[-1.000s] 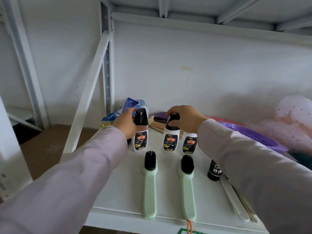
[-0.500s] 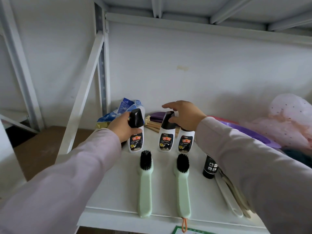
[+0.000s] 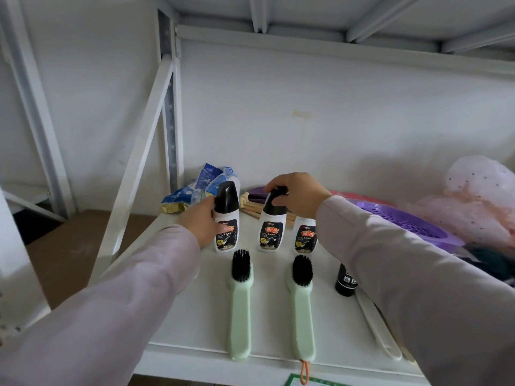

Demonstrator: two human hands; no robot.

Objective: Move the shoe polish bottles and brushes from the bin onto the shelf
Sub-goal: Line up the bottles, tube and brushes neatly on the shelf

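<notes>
Three white shoe polish bottles with black caps stand in a row on the white shelf (image 3: 178,302). My left hand (image 3: 200,222) wraps the side of the left bottle (image 3: 227,232), below its bare cap. My right hand (image 3: 299,195) comes from above, fingers pinching the cap of the middle bottle (image 3: 269,235). The right bottle (image 3: 306,238) stands just under my right wrist, its cap hidden. In front lie two pale green brushes with black bristles, the left brush (image 3: 241,310) and the right brush (image 3: 302,313), handles toward me. The bin is not in view.
A small black bottle (image 3: 345,280) stands right of the brushes, beside a white shoehorn (image 3: 376,327). Behind the bottles lie blue packets (image 3: 200,185) and wooden sticks (image 3: 252,208). A purple basket (image 3: 404,221) and pink fabric (image 3: 479,201) fill the right side. A slanted shelf brace (image 3: 139,162) rises at left.
My left hand slid down from the left bottle's cap to its body. My right hand's fingers closed back onto the middle bottle's cap. The bottles stay upright in place.
</notes>
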